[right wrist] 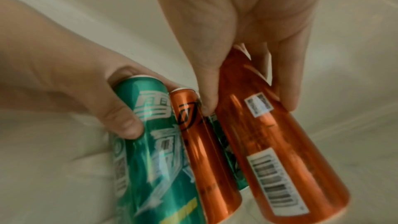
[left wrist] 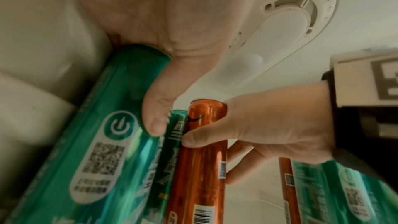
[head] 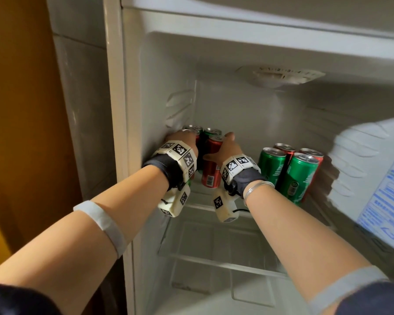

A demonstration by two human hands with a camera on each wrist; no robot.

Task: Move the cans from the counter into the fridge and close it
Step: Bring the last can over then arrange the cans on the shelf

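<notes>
Over on the left of the fridge shelf [head: 198, 189], hard against the side wall, the left hand [head: 182, 142] wraps a green can [left wrist: 96, 142], its thumb [left wrist: 155, 117] pressed on the can's side and the other fingers curled round the back, out of view. Just beside it stand another red can [right wrist: 193, 125] and a green one behind, packed close together. Next along, the right hand [head: 228, 148] holds a red can [head: 212, 164] near its top, thumb [right wrist: 206, 94] on one side and fingers [right wrist: 286, 77] on the other. Well apart to the right, four more cans [head: 289, 171] stand upright in a cluster by the fridge door [head: 373, 178]. These look like stiff, smooth, slim cans, probably full and fairly heavy, and tall enough to tip if knocked; a grip round the upper body, as both hands have, seems safest, since the glossy sides could slip when cold or damp.
</notes>
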